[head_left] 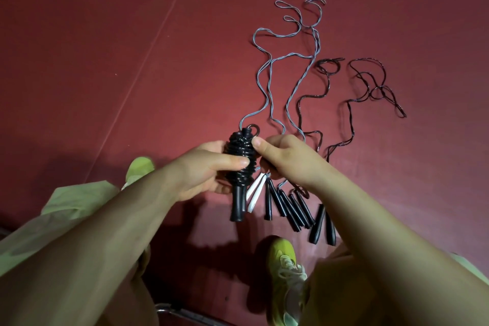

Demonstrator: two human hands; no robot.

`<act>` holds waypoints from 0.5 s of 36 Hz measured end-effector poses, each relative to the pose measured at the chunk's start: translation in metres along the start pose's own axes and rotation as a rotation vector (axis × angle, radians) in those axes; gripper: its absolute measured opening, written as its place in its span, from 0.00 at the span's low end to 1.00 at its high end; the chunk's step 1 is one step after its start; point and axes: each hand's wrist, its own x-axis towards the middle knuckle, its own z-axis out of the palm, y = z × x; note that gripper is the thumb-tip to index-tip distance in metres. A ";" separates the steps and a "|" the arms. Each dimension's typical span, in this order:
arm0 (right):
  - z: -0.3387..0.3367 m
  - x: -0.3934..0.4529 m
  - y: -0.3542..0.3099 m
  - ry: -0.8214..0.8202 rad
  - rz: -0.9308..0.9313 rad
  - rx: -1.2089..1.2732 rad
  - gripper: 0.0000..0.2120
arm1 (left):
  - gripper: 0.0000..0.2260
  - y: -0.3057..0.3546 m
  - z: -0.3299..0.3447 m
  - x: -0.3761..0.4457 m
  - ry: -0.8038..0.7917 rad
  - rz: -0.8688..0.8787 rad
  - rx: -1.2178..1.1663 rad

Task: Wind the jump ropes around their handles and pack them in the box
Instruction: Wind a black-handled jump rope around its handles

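Head view, looking down at a dark red floor (105, 61). The left hand (203, 169) grips a wound black jump rope (239, 159), thumb laid across the coils and fingers curled behind; the paired black handles (238, 204) project below the palm. The right hand (285, 159) pinches the upper coils between thumb and curled fingers, touching the bundle's right side. On the floor just beyond lie unwound ropes: a pair of white handles (255, 190) beside several black handles (288, 206), with grey cords (267, 82) and dark cords (352, 103) trailing away in loose loops. Yellow-green shoes (283, 272) and pale green trousers (74, 201) frame the lower field. A metal bar (182, 311) crosses the bottom edge.
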 end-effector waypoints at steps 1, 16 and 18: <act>0.000 0.000 0.000 -0.012 -0.007 -0.001 0.21 | 0.17 -0.001 0.001 0.000 0.003 0.002 0.030; -0.007 -0.006 -0.013 -0.211 0.071 0.336 0.13 | 0.20 0.001 0.000 0.004 0.204 0.126 0.015; -0.009 -0.005 -0.012 -0.211 0.075 0.349 0.10 | 0.14 0.000 0.001 0.005 0.216 0.129 -0.019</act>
